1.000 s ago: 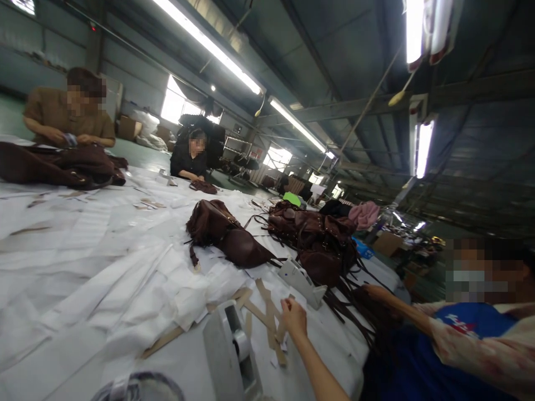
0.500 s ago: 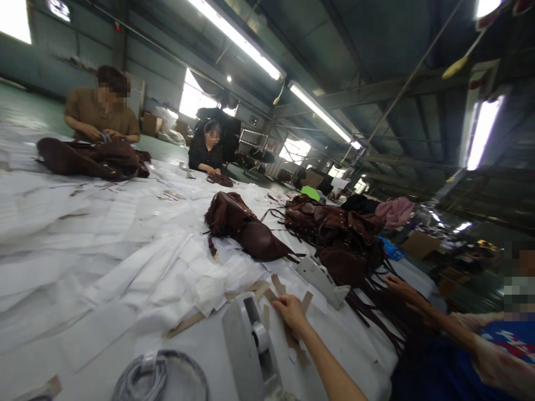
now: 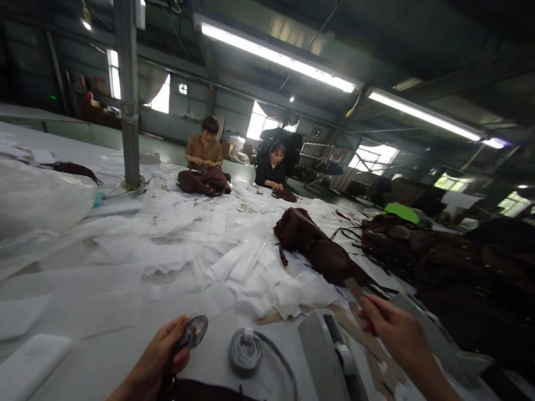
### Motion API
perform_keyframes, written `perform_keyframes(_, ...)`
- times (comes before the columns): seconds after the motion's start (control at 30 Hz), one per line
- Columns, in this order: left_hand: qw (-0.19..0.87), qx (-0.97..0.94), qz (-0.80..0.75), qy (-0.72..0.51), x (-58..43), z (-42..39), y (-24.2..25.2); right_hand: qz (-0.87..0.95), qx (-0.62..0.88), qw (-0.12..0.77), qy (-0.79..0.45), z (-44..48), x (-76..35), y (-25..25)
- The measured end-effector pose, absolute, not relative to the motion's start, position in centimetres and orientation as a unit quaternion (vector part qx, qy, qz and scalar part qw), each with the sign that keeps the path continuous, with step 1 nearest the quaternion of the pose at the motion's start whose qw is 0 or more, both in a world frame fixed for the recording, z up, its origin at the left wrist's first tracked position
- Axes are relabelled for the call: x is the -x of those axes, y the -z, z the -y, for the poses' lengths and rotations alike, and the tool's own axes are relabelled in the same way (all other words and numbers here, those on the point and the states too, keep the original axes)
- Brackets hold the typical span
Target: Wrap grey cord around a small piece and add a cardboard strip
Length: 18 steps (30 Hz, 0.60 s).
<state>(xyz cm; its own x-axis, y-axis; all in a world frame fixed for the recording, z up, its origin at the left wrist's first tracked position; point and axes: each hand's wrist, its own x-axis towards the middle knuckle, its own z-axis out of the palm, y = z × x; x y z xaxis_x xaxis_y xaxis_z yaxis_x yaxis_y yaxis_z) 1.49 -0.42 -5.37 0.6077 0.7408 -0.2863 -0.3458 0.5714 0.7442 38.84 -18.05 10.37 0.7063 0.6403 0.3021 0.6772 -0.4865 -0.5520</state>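
Our left hand pinches what looks like a small round metal fitting low above the table; our right hand grips a tan strip beside the tape dispenser.

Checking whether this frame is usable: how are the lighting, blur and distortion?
Head view: ceiling tube lights and windows blow out; wide-angle bending tilts the post; left hand and right hand look soft; brown bags sink into shadow.

Beside the tape dispenser, the right hand is blurred, its forearm cut off; the brown bags blur into shadow.
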Motion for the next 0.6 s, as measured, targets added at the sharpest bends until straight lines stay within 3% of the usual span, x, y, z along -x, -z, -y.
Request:
perform_keyframes(0.13,0.813,-0.350,-0.304,-0.351,-1.2,0.6,5.7,0.398,0.748,0.412,-0.336,15.3,-24.3,-8.4)
perform_keyframes(0.23,0.811,-0.356,-0.294,-0.360,-1.1,0.7,5.6,0.391,0.689,0.431,-0.433,13.0,-16.8,-4.3)
perform_keyframes(0.33,0.808,-0.364,-0.282,-0.368,-1.2,0.8,5.3,0.410,0.708,0.438,-0.373,10.8,-13.3,-1.3)
perform_keyframes(0.6,0.800,-0.387,-0.256,-0.379,-1.3,0.4,5.3,0.532,0.755,0.383,-0.001,8.8,-11.0,0.9)
